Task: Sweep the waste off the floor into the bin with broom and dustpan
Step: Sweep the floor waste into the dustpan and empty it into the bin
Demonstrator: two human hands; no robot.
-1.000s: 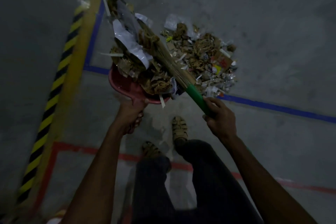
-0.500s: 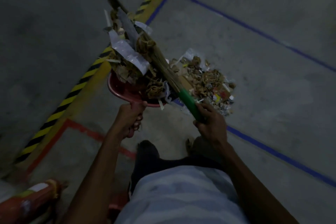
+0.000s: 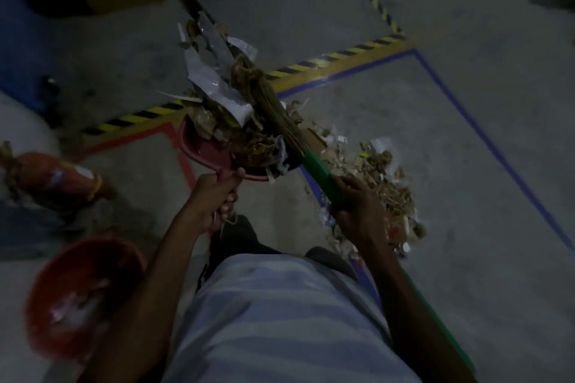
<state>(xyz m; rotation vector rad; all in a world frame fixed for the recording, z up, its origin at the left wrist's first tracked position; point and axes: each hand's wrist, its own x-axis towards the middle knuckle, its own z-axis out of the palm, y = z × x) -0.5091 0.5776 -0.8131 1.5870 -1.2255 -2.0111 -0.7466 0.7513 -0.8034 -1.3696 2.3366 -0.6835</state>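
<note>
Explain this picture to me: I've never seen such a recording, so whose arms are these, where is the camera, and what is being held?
The camera sits on a person's head and looks down, so you see their own arms and striped shirt. The left hand grips the handle of a red dustpan heaped with paper and cardboard scraps. The right hand holds the green grip of a broom, whose bristles lie across the load. More waste lies on the concrete floor by the right hand. The blurred red bin stands lower left. Coloured tape lines mark the floor.
</note>
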